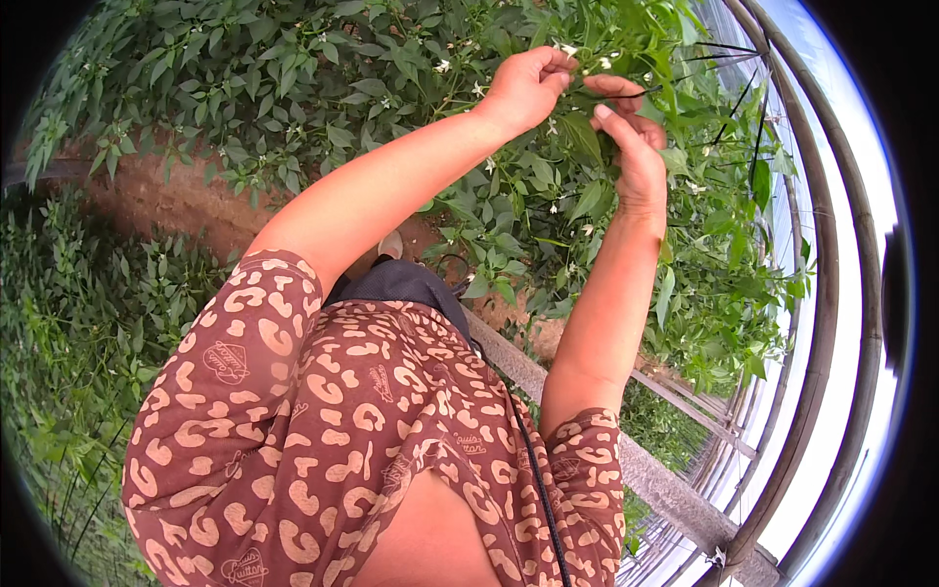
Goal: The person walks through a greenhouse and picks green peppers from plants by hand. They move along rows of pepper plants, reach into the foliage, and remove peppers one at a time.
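My left hand (532, 84) is raised among the pepper plants (543, 176), thumb and fingers pinched together just below a white flower (567, 50). Whether a stem or cord sits between those fingertips is too small to tell. Close by on the right, my right hand (634, 132) is turned inward with the thumb and index finger curved and apart. A thin black cord (649, 91) crosses its fingers and runs off toward the right. Leaves partly cover the right fingers, so their grip is not clear. A broad green leaf (582, 136) hangs between the two hands.
Curved poles (825, 242) and pale plastic sheeting (855, 293) rise on the right, with black cords (733, 110) tied to them. A grey concrete beam (667, 480) runs diagonally beside me. Bare soil (176, 191) separates the plant rows; more plants (73, 308) grow at left.
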A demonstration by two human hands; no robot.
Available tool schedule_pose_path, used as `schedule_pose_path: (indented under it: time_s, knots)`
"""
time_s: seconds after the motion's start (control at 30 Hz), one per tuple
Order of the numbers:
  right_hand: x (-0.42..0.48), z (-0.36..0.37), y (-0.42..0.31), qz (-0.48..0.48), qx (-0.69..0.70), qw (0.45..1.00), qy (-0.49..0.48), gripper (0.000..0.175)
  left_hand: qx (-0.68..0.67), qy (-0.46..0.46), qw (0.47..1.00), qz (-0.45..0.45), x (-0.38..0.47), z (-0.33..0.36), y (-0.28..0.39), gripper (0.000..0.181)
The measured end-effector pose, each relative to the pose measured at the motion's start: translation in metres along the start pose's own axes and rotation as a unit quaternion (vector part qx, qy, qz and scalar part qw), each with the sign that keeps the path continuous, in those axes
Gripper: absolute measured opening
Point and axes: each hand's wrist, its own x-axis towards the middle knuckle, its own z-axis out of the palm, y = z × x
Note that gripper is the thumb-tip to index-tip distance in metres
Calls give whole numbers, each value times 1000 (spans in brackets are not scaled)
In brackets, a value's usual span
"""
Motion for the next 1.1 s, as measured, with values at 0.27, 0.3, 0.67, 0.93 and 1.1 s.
schedule_pose_path:
  time_s: [0.27,0.3,0.67,0.93,1.1]
  knots:
    - [-9,2,6,19,-154,977,146,61,201,-39,978,44,-19,23,12,35]
    - [-10,2,12,3,-186,965,185,62,227,-61,972,25,-19,19,17,36]
    - [-74,48,35,-159,-336,913,170,67,197,-186,961,49,5,-20,8,17]
    - [-69,34,50,8,59,973,222,56,197,-324,913,148,11,-42,22,37]
    - [-47,5,66,-195,-50,926,320,20,-223,-177,954,-97,5,-47,22,20]
